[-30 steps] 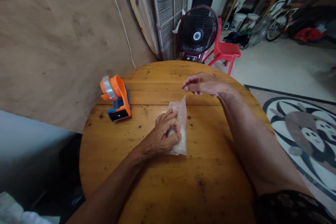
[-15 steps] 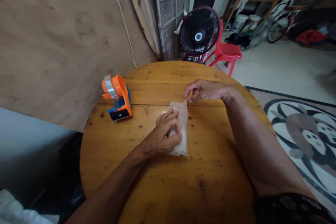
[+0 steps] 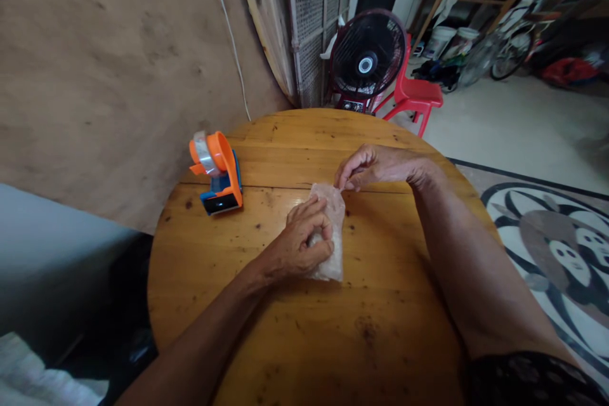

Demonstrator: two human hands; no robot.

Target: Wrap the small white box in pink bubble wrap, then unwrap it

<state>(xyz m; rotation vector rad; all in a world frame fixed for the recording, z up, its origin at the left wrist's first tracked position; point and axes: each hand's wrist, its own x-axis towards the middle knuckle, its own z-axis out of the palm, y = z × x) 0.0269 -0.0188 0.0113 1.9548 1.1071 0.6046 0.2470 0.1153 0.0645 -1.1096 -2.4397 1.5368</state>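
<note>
One wrap, clear and wrinkled, lies mid-worktop under the left hand; that hand's fingers are bent over it, and whether they grip or only press, I cannot tell. The right hand has its fingers pinched on the wrap's far right corner. One orange and blue dispenser stands to the left, carrying one roll of tape

The worktop is round, of yellowish planks with dark knots. Beyond it are one fan, one red chair, two pale buckets and one bike; the floor at right bears two pandas. The dispenser's black front has a pale mark too small to read
</note>
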